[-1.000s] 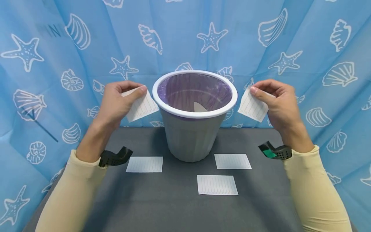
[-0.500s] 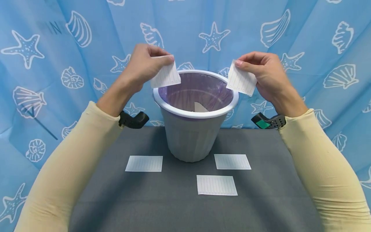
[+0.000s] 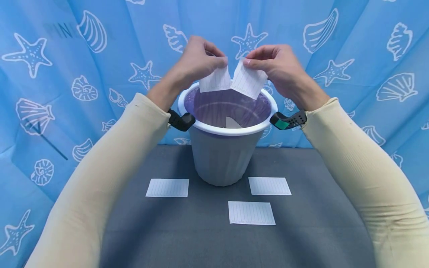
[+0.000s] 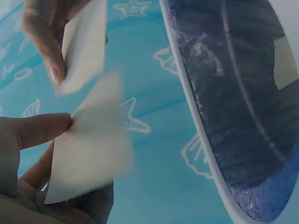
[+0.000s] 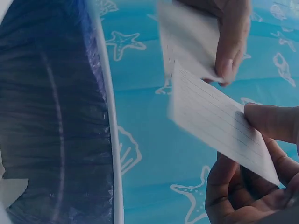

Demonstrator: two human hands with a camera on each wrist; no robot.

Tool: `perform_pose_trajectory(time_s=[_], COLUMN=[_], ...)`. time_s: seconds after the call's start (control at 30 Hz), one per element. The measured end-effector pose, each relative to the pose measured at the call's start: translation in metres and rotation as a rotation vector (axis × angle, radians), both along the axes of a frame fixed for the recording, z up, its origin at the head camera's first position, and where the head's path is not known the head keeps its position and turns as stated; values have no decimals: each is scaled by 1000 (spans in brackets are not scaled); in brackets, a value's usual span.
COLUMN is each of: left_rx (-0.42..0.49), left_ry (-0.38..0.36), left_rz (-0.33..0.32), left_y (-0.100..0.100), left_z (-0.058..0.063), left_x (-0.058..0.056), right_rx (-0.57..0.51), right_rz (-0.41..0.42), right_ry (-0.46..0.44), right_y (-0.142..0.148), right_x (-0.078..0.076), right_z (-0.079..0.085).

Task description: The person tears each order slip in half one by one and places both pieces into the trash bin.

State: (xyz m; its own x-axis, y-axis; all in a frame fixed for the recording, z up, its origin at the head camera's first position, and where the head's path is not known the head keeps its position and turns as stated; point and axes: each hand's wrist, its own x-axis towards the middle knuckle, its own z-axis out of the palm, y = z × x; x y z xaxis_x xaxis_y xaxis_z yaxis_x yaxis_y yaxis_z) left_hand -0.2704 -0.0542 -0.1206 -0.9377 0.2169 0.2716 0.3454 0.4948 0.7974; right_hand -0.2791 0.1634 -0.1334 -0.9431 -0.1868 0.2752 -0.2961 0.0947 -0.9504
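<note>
Over the far part of a grey trash bin [image 3: 223, 160], my left hand [image 3: 201, 61] pinches a small lined paper slip [image 3: 216, 80] between thumb and fingers. Close beside it, my right hand [image 3: 279, 67] pinches a second lined paper slip [image 3: 249, 79]. The near edges of both slips almost meet in the head view. In the left wrist view the left slip [image 4: 91, 144] looks blurred. The right slip [image 5: 219, 121] shows ruled lines in the right wrist view. Purple lining covers the bin's inside, where a pale paper piece [image 3: 232, 123] shows.
On the dark grey table [image 3: 201, 245] lie three lined slips: one left of the bin [image 3: 167, 188], one at its right [image 3: 269, 186], one in front [image 3: 251, 213]. Behind the bin hangs a blue curtain [image 3: 117, 44] with white shells and starfish.
Both hands have risen from the bin's two sides and moved inward over its far rim, each carrying its slip. The slips on the table have stayed put.
</note>
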Motion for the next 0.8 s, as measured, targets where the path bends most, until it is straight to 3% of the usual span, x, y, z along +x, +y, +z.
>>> perform_pose_trajectory(time_s=[0.37,0.67,0.8], left_rx=[-95,-103,-129], left_ry=[-15,-77,-60], left_rz=[-18,-19,-37], left_y=[8,8,8], left_z=[2,1,-2], left_x=[-9,-11,-11], right_rx=[132,215,242], right_rz=[-15,-3,-4], right_ry=[-42,-5,8], right_y=[-4,-3,-2], right_x=[-8,-6,-5], right_z=[-1,-4,-6])
